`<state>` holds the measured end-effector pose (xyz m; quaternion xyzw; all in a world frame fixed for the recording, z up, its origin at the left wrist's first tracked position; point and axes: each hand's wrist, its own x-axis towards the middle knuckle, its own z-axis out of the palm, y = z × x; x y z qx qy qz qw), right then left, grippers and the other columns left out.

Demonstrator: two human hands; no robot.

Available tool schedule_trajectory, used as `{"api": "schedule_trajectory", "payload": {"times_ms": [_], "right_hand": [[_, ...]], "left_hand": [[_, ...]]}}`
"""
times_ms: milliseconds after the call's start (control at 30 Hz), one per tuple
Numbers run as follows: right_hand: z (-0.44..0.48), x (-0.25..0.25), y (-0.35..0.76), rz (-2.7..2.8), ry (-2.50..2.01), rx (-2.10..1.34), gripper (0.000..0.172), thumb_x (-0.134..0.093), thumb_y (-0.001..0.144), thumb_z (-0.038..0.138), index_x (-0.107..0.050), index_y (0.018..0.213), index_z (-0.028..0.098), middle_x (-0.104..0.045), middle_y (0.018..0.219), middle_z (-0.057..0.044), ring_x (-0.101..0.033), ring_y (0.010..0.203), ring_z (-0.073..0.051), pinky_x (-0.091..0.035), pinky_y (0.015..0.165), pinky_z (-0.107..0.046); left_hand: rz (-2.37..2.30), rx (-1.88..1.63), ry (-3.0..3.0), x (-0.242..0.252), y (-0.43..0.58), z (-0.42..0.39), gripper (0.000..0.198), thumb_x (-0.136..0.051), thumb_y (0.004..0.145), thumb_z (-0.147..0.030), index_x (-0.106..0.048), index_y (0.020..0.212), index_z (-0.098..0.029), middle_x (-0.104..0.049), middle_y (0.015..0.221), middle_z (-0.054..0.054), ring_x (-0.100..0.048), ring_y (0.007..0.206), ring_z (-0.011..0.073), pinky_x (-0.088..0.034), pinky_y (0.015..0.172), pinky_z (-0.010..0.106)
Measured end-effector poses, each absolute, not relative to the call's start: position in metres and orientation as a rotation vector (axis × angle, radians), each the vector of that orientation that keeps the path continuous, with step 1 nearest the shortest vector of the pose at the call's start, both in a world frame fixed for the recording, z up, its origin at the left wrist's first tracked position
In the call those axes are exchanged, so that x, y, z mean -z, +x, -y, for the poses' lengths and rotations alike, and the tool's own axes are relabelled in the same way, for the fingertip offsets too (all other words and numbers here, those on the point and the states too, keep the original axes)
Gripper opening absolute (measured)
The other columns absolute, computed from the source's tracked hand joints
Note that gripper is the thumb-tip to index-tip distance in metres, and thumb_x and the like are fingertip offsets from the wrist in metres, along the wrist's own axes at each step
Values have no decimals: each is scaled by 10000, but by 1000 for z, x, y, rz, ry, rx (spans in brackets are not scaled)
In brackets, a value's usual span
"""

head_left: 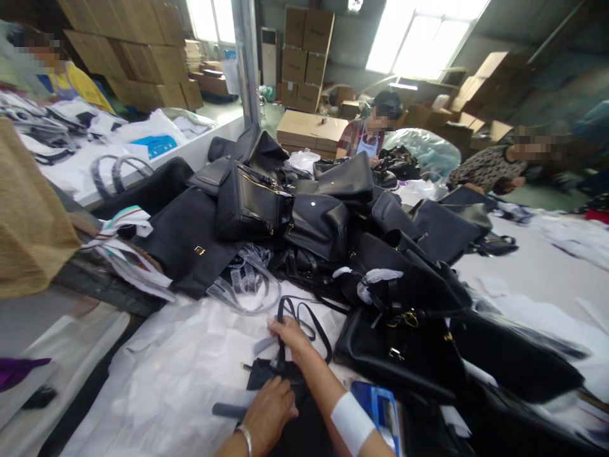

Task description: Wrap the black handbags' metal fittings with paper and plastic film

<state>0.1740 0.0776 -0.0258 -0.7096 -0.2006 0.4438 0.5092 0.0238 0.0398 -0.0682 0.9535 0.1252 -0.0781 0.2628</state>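
Over the desk [499, 257], a strap [280, 350] is being pinched in the right hand's [291, 335] grip; the bag [307, 422] on it is being touched by the left hand [272, 409], whose grip cannot be told. Apparently the strap is being arranged, a steadied bag being called for. Beyond, heaped bags [316, 222] are being borne.

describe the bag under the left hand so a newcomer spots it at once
Start at the big heap of black bags. Below it, at the picture's bottom middle, lies another bag. Unlike the heaped ones, it has the left hand on it.
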Motion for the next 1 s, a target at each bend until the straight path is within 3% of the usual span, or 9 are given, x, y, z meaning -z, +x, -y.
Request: {"api": "schedule_trajectory", "payload": {"times_ms": [100,233,333,400,533,700,833,1000], "right_hand": [[-79,0,180,430,-1472,-1143,516,-527,800,579,-585,1047,130,-666,882,-96,-649,807,-209,-510,800,-373],[-37,-60,200,257,-1007,-1084,395,-651,816,418,-573,1112,168,-643,837,-33,-617,773,-159,-482,869,-368],[1,-89,211,216,-998,-997,267,-632,858,358,-579,1061,193,-607,691,11,-581,668,-143,-490,825,-375],[20,-95,214,223,-1064,-951,255,-628,867,348,-571,1064,197,-608,697,10,-576,674,-140,-490,788,-339],[40,-83,215,219,-1268,-774,287,-644,855,381,-568,1057,192,-662,884,-37,-608,759,-149,-481,720,-270],[46,-40,202,169,-1412,-703,396,-690,798,459,-572,1040,168,-684,818,-39,-630,718,-162,-504,707,-290],[55,-12,186,-72,-1250,-762,468,-740,738,482,-581,1034,157,-704,835,-56,-651,715,-174,-534,701,-312],[65,-7,184,-180,-1139,-751,476,-777,704,464,-587,1012,155,-710,815,-52,-667,710,-183,-556,706,-331]], "left_hand": [[-333,201,2569,84,21,-39,29,-618,839,-179,-644,836,-165,-638,917,49,-542,890,248,-423,817,401],[-314,168,2544,98,20,-39,67,-601,850,-200,-649,814,-170,-643,894,54,-547,888,253,-415,826,413],[-306,164,2525,101,20,-39,65,-622,834,-239,-656,814,-188,-650,884,61,-554,885,258,-412,833,414],[-318,168,2524,100,20,-40,69,-633,824,-252,-655,810,-188,-655,888,66,-556,877,259,-417,826,411],[-333,177,2516,90,21,-41,84,-575,857,-220,-641,837,-173,-652,927,67,-562,895,258,-440,820,408],[-335,158,2477,72,19,-45,184,-485,877,-145,-602,1012,-189,-619,1087,93,-557,1025,271,-431,934,461],[-338,76,2369,63,14,-52,327,-435,866,-97,-538,1159,-202,-582,1194,104,-529,1127,247,-427,991,420],[-272,-17,2314,36,17,-59,335,-418,893,-135,-513,1206,-205,-583,1179,99,-532,1099,235,-446,970,410]]}}
